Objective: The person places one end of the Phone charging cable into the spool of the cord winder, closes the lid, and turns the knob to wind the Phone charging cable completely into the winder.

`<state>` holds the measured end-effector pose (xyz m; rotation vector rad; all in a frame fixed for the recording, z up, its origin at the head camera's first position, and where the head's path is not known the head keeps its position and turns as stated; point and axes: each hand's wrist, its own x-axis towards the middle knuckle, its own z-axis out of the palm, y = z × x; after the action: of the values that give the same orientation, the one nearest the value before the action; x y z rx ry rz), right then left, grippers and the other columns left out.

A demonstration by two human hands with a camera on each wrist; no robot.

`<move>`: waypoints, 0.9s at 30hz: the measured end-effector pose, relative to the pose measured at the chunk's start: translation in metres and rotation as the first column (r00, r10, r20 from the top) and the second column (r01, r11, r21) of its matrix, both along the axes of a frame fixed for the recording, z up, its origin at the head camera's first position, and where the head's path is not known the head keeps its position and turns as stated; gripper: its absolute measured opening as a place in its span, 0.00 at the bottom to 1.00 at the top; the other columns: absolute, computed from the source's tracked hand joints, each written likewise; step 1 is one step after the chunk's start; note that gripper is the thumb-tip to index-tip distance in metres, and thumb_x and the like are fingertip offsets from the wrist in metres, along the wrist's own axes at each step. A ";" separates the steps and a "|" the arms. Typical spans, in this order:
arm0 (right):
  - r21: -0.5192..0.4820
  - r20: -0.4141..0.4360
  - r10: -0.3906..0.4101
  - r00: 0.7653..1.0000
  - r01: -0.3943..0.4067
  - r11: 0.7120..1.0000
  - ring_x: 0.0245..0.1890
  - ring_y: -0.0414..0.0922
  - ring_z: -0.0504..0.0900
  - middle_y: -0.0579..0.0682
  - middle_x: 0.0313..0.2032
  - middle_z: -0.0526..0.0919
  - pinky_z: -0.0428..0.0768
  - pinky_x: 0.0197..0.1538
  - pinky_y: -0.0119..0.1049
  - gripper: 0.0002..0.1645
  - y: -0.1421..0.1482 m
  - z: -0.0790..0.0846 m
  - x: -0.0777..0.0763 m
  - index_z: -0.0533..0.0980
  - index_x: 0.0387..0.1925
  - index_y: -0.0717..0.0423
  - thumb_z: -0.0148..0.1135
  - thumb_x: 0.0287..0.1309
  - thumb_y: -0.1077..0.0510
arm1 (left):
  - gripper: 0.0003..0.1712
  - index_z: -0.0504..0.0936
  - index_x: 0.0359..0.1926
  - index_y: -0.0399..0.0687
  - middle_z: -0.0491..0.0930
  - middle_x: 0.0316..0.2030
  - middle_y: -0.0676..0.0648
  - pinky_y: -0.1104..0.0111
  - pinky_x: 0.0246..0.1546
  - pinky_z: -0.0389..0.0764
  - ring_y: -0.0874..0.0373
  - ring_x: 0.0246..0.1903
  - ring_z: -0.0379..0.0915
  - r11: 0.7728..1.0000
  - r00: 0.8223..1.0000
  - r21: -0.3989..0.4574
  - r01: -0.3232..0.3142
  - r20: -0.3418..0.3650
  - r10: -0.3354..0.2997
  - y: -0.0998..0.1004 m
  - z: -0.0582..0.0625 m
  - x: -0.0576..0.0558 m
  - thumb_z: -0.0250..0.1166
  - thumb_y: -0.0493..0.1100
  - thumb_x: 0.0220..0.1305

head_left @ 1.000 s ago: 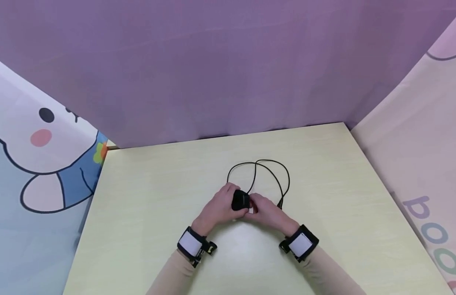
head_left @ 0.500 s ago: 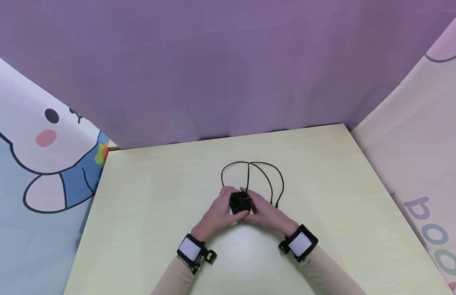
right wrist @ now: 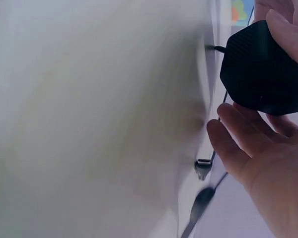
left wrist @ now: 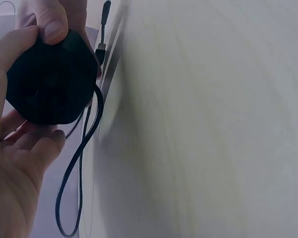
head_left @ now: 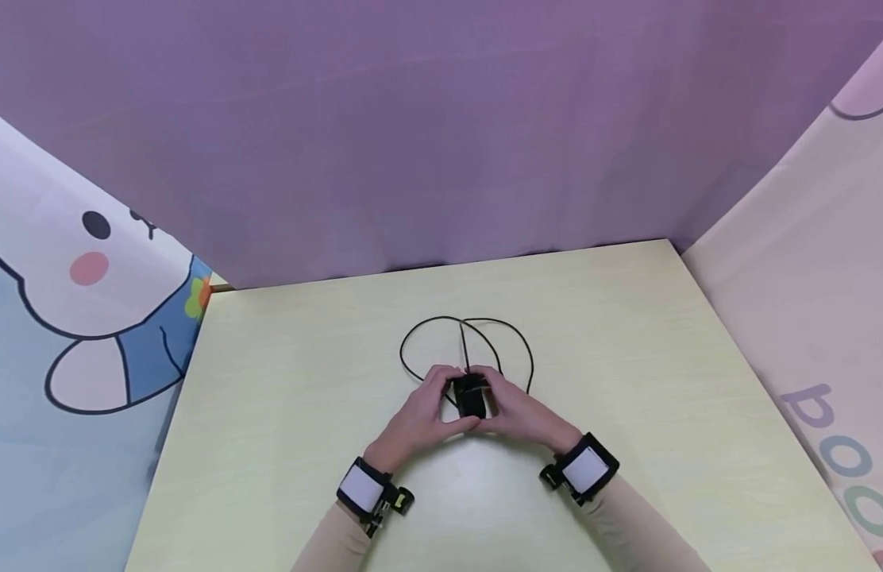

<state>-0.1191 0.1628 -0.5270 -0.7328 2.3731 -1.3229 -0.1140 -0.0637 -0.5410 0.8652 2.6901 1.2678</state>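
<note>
Both hands hold a small black device (head_left: 472,397) with flat-cut corners over the middle of the table. My left hand (head_left: 423,413) grips it from the left, thumb in front and fingers behind. From the other side my right hand (head_left: 520,411) holds it the same way, and the two thumbs meet at its near side. In the left wrist view the black device (left wrist: 54,82) shows a broad, many-sided face; in the right wrist view a ribbed part shows. A thin black cable (head_left: 441,318) runs from its far end and loops on the table.
The pale wooden table (head_left: 306,357) is backed by a purple cloth (head_left: 441,135), with printed cloths at left and right. In the right wrist view a metal-tipped cable plug (right wrist: 202,168) and another dark cable end (right wrist: 202,201) lie near the right hand.
The black device has turned between the hands and now looks longer toward the person. The cable loops have slid left across the table. Both hands stay at nearly the same spot.
</note>
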 end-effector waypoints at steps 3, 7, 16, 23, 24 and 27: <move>0.001 -0.017 0.012 1.000 -0.012 1.000 0.68 0.55 0.71 0.60 0.70 0.68 0.70 0.71 0.55 0.53 0.002 0.003 0.001 0.58 0.74 0.59 0.79 0.56 0.53 | 0.41 0.70 0.64 0.45 0.73 0.61 0.49 0.60 0.63 0.77 0.57 0.59 0.73 1.000 1.000 0.013 -0.004 -0.010 0.004 0.000 0.000 0.001 0.79 0.56 0.57; 0.017 -0.079 0.012 0.997 -0.010 1.000 0.67 0.54 0.71 0.58 0.68 0.66 0.72 0.69 0.55 0.53 0.006 0.003 0.002 0.60 0.75 0.56 0.79 0.53 0.58 | 0.41 0.69 0.63 0.44 0.74 0.60 0.48 0.63 0.64 0.76 0.58 0.60 0.73 0.997 0.999 0.073 -0.001 0.045 -0.002 0.001 -0.004 0.002 0.80 0.53 0.57; 0.079 -0.195 0.008 0.981 0.008 0.997 0.68 0.58 0.68 0.62 0.68 0.63 0.75 0.66 0.56 0.54 0.012 -0.003 0.003 0.61 0.76 0.57 0.79 0.49 0.63 | 0.37 0.68 0.67 0.40 0.72 0.67 0.40 0.67 0.66 0.72 0.47 0.68 0.71 0.949 0.946 0.310 -0.051 0.320 -0.054 0.001 -0.016 0.011 0.76 0.42 0.62; 0.095 -0.222 0.028 0.975 -0.007 0.995 0.70 0.60 0.64 0.65 0.70 0.61 0.72 0.69 0.57 0.56 0.013 -0.007 0.002 0.58 0.76 0.63 0.78 0.48 0.67 | 0.30 0.75 0.63 0.39 0.78 0.62 0.37 0.67 0.58 0.80 0.46 0.59 0.80 0.933 0.895 0.311 -0.182 0.446 0.026 -0.002 -0.016 0.017 0.74 0.44 0.66; 0.098 -0.223 0.034 0.974 -0.013 0.995 0.71 0.60 0.64 0.65 0.70 0.61 0.72 0.69 0.57 0.56 0.013 -0.007 0.003 0.58 0.76 0.63 0.78 0.48 0.68 | 0.28 0.76 0.62 0.39 0.81 0.59 0.38 0.67 0.56 0.82 0.48 0.56 0.83 0.930 0.892 0.301 -0.208 0.449 0.055 -0.003 -0.017 0.018 0.73 0.45 0.66; 0.104 -0.223 0.051 0.974 -0.029 0.994 0.71 0.61 0.63 0.66 0.71 0.60 0.71 0.70 0.56 0.56 0.012 -0.007 0.003 0.58 0.75 0.64 0.77 0.48 0.69 | 0.25 0.80 0.58 0.42 0.85 0.52 0.43 0.68 0.48 0.85 0.55 0.47 0.87 0.917 0.885 0.263 -0.299 0.436 0.164 -0.005 -0.019 0.019 0.72 0.51 0.67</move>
<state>-0.1159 0.1746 -0.5343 -0.9398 2.5635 -1.1481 -0.0950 -0.0692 -0.5598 0.2392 2.3367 1.7496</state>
